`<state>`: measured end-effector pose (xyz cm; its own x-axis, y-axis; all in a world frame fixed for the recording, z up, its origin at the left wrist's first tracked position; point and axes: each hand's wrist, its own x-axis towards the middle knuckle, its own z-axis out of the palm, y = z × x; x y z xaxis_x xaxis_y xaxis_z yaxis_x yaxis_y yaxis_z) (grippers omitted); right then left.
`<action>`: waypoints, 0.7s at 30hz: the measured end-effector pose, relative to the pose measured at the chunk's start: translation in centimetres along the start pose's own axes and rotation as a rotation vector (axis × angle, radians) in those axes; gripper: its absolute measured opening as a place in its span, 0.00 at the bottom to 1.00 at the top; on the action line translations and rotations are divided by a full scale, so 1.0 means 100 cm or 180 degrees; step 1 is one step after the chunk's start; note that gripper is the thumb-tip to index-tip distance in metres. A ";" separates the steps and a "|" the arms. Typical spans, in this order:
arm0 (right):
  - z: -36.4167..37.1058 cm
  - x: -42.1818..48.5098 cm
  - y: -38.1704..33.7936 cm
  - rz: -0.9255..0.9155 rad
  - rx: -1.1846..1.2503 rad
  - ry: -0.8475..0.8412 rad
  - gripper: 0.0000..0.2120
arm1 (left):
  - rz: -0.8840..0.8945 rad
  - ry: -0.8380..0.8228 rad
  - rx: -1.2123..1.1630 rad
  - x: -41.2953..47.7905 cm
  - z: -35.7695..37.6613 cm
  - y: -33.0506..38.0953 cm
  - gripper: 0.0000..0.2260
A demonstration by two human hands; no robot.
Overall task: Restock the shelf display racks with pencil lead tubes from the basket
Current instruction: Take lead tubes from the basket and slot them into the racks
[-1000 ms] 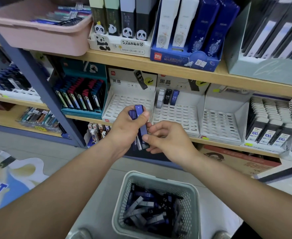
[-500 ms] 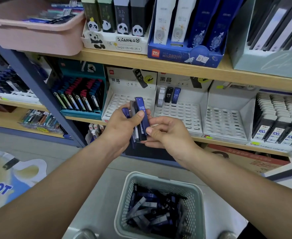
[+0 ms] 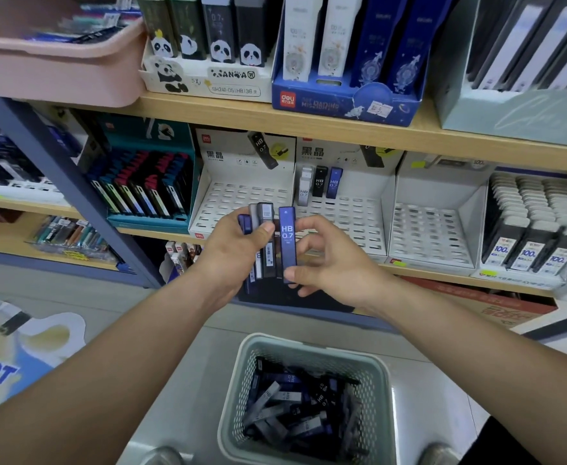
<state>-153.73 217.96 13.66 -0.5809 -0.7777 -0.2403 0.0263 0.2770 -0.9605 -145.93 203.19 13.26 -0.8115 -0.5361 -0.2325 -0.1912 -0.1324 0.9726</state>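
left hand (image 3: 238,250): fingers curled round a bunch of tubes (image 3: 264,218), thumb laid across their front
bunch of tubes: upright, grey, black and blue ones packed side by side, tops sticking out above the fingers, in front of the left rack
right hand (image 3: 329,263): pinches one blue tube (image 3: 287,239) – thumb at its lower end, index finger behind its upper part
blue tube: upright, printed "hb 0.7", just right of the bunch; touching it or not, cannot tell
basket (image 3: 238,397): grey perforated, on the floor below both forearms, holds a loose heap of lead tubes (image 3: 295,407) lying at all angles
left rack (image 3: 238,196): white, slotted; slots behind the hands are hidden
middle rack (image 3: 359,209): white, slotted, three standing tubes (image 3: 319,182) in its back row – grey, black, blue, left to right
right rack (image 3: 433,229): white, slotted, same shape, just beside the middle rack
lower shelf (image 3: 443,275): wooden, carries all three racks
teal display (image 3: 148,182): left of the racks, rows of dark packs with red and blue tops
grey pack tray (image 3: 526,236): right of the racks, front packs marked "100"
upper shelf (image 3: 308,124): carries a pink tub (image 3: 57,68), a panda box (image 3: 208,78) and a blue box (image 3: 342,102)
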 end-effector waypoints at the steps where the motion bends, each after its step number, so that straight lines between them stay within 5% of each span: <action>1: -0.003 -0.001 0.001 0.0011 -0.0017 -0.0070 0.32 | -0.0003 -0.0003 -0.0028 0.001 -0.001 0.000 0.07; 4: -0.016 -0.001 0.001 0.0023 -0.0083 -0.0101 0.41 | -0.0087 -0.0111 -0.0082 0.000 -0.002 -0.001 0.07; 13: -0.073 0.043 0.012 -0.0283 -0.0270 0.1574 0.05 | -0.0155 -0.0651 0.0109 -0.004 -0.001 -0.007 0.06; 21: -0.107 0.101 0.023 -0.0620 -0.1300 0.2111 0.03 | -0.0238 -0.0735 -0.0007 -0.002 0.001 -0.011 0.06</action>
<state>-168.20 216.81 10.53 -0.9101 -0.3716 0.1832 -0.3506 0.4551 -0.8185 -145.59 203.52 12.26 -0.8999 -0.3199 -0.2964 -0.2545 -0.1666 0.9526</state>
